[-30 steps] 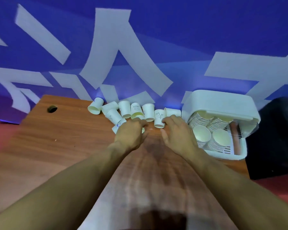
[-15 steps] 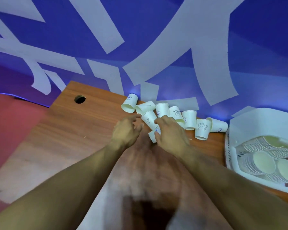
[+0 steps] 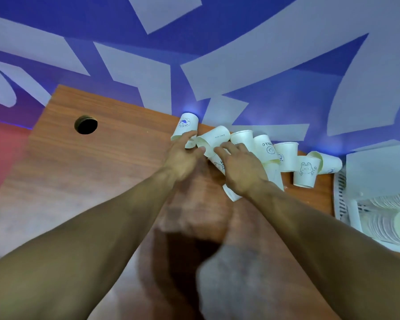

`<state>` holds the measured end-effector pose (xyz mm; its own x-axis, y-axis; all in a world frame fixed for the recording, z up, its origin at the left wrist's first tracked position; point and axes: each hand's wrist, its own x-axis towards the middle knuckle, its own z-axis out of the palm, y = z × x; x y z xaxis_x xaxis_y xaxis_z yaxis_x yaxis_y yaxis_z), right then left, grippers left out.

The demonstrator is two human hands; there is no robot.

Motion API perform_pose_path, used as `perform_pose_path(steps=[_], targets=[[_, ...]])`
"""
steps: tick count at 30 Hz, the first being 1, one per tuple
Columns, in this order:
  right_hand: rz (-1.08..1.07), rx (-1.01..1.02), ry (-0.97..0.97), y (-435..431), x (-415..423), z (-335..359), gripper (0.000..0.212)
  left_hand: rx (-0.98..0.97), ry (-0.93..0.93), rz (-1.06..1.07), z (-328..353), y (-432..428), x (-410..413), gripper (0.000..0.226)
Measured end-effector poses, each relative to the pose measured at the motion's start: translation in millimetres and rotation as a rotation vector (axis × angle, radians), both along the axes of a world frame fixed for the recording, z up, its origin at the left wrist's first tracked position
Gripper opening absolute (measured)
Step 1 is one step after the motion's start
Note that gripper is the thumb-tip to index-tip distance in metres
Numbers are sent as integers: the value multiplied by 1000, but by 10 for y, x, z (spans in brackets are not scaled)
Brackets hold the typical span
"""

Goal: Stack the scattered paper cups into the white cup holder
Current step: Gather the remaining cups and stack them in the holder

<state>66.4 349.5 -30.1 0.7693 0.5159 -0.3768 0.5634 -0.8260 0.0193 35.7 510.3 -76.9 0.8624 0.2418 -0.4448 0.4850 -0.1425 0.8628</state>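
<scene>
A blue wall (image 3: 217, 49) with pale angular shapes fills the far half of the view. Below it lies a wooden table (image 3: 97, 172), and a strip of red floor (image 3: 0, 153) shows at its left. At the right edge of the table stands the white cup holder (image 3: 379, 172), partly cut off by the frame, with nested stacks of cups (image 3: 388, 225) lying in its near part. Two bare forearms reach in from the near side to the far edge of the table, where the scattered paper cups (image 3: 286, 155) sit in a crowded row from the middle towards the holder, touching or overlapping one another. The left hand (image 3: 183, 155) pinches the mouth rim of the leftmost cup (image 3: 184, 125), which lies on its side with its base against the wall. The right hand (image 3: 243, 168) lies with spread, lightly bent fingers over the cups beside it, its forefinger touching a tipped cup (image 3: 215, 137). Another cup (image 3: 232, 195) pokes out from under its wrist, and I cannot tell whether the hand grips it. Further right stand a cup marked HELLO (image 3: 264, 146) and a cup with a rabbit drawing (image 3: 306, 172). A round hole (image 3: 86, 124) pierces the table at far left.
</scene>
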Motion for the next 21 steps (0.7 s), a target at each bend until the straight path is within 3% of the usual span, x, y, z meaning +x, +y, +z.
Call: perform_pose_path(steps=[4,7,14,21], targets=[[36,-72,-1,110,56,-73,51,4,70,15,-127,63,79,65],[42,-90,1,183,78,-82,41,34,71,90,-159,119,80,48],[60,-155,-65,278,61,47,26,386,-5,181,-34,290,-71,7],[93,-143,-173,200,-123,416,28,497,-171,143,260,278,-302,21]])
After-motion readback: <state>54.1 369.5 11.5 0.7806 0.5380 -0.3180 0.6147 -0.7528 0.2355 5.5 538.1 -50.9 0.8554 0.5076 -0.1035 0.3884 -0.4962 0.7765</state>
